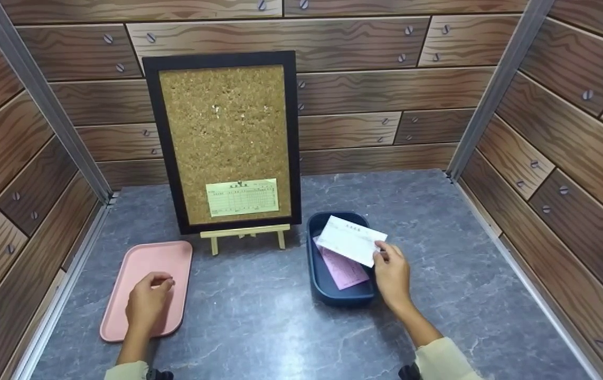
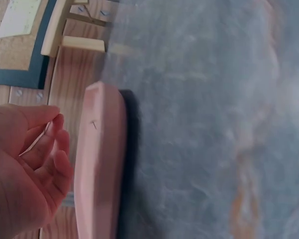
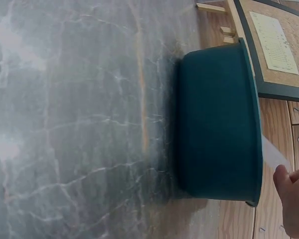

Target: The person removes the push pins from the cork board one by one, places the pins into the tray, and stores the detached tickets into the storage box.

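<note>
My right hand (image 1: 392, 272) pinches a white paper slip (image 1: 351, 238) by its right edge, above a dark blue bin (image 1: 316, 279). A pink printed slip (image 1: 346, 272) lies in the bin, partly covered by the white one. Over a pink tray (image 1: 140, 258) is my left hand (image 1: 145, 301), thumb and forefinger tips together; I cannot tell whether something tiny is between them. A small pin (image 2: 93, 124) shows at the tray in the left wrist view, apart from the fingertips. The right wrist view catches the white slip's edge behind the bin.
A black-framed cork board (image 1: 227, 132) leans on a small wooden easel (image 1: 246, 231) at the back. Pinned low on it is a pale green printed form (image 1: 242, 198). The grey marbled table (image 1: 248, 316) is enclosed by wood-patterned walls (image 1: 386, 89).
</note>
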Available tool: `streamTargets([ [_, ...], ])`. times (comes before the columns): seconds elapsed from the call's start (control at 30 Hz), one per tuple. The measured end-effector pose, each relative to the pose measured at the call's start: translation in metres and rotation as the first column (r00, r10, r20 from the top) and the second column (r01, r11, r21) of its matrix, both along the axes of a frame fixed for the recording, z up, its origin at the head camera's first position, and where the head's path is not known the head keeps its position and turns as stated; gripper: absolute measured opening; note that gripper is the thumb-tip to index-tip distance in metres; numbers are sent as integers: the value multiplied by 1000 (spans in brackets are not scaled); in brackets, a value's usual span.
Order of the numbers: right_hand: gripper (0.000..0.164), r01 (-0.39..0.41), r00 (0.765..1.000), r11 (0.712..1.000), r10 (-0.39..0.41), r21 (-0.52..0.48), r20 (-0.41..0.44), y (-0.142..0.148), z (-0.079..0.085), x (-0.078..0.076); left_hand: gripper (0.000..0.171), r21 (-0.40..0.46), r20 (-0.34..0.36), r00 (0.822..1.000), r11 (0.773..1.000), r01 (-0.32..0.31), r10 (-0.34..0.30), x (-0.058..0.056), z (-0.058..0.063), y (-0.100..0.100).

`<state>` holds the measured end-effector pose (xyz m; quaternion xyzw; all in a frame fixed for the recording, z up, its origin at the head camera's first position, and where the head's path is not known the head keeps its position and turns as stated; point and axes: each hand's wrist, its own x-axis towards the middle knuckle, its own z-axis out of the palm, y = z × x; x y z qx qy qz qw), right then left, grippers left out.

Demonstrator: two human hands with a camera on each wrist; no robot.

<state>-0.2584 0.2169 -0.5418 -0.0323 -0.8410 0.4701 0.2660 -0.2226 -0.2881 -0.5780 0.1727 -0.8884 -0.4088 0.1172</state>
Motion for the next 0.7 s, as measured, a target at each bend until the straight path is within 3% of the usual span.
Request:
streamTargets([
  [0.33, 24, 24, 999, 998, -26, 53, 41, -10, -4, -1, 21, -44, 61, 998, 999, -9, 12, 5, -7, -8],
  [0.7, 22, -80, 988, 996, 83, -33, 129, -21, -5, 15, 23, -61, 90, 996, 998, 7, -1, 9, -12, -12],
])
